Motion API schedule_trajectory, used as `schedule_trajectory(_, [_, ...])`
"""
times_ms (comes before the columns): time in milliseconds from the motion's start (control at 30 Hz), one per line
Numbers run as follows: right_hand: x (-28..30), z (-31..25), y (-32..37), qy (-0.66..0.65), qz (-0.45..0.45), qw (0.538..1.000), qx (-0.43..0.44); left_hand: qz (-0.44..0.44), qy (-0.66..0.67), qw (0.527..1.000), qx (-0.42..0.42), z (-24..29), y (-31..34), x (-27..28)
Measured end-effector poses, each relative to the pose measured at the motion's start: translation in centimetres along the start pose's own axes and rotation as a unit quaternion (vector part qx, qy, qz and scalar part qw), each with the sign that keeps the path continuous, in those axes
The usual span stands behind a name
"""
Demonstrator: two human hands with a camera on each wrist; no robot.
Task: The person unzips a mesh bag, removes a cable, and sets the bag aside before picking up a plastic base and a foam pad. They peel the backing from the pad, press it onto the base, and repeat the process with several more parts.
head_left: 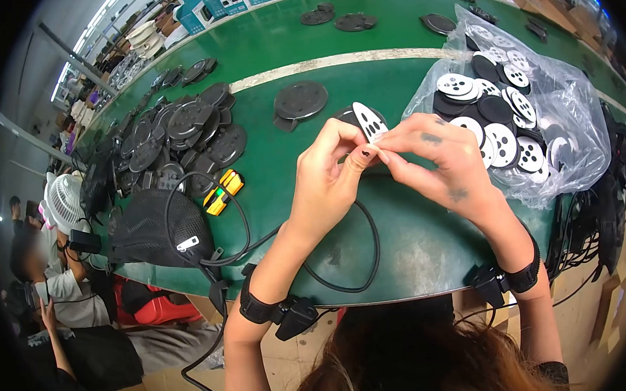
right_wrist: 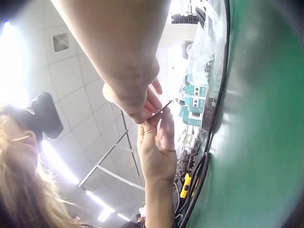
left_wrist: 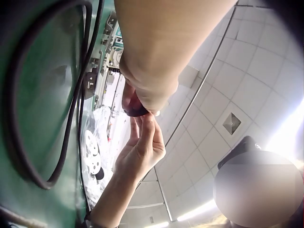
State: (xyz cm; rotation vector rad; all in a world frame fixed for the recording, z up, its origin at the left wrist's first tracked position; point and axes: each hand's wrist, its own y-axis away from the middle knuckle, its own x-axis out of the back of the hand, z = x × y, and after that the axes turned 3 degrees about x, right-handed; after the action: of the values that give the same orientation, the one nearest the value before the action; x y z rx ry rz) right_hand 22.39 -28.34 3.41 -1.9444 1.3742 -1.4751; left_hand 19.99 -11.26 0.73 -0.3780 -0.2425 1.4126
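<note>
Item under inspection: one thin white disc (head_left: 369,120) marked with black ovals, held in the air above the green table top (head_left: 416,246), near its front edge and clear of the surface.

Handling, in our judgement: the white disc is very light and sheet-thin. The right wrist view shows it edge-on as a mere sliver (right_wrist: 163,107). We judge it to be flexible rather than stiff, easily creased, and smooth enough to slip. It is best taken at the rim, between thumb and fingertip, with light pressure.

Hands: the left hand (head_left: 326,177) and the right hand (head_left: 436,159) meet at the fingertips. Both have their fingers curled and pinch the lower rim of the white disc, the left from 8 o'clock and the right from 4 o'clock. Neither hand touches the table.

Surroundings: a clear plastic bag (head_left: 573,108) of similar black and white discs lies at 2 o'clock from the hands. A single black round plate (head_left: 300,99) sits at 11 o'clock, a heap of black round plastic covers (head_left: 180,132) at 10 o'clock, and a yellow and black tool (head_left: 223,192) at 9 o'clock. A black cable (head_left: 370,249) loops beneath the wrists.
</note>
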Motion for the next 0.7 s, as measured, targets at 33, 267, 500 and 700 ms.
schedule_trajectory(33, [-0.1,0.0,0.0,0.007,0.009,1.0,0.015,-0.003,-0.015,1.0,-0.009,-0.1,0.0,0.0])
schedule_trajectory(267, [-0.2,-0.4,0.0,-0.042,0.04,0.997,-0.056,-0.01,-0.032,0.999,0.025,0.4,0.0,-0.3])
schedule_trajectory(500, [2.4,1.7,-0.8,-0.199,0.155,0.924,-0.286,0.008,0.044,0.997,0.055,1.6,-0.8,1.1])
schedule_trajectory(700, [5.3,4.5,-0.8,-0.153,0.21,0.922,-0.286,0.044,0.075,0.995,0.053,1.9,-1.2,2.4])
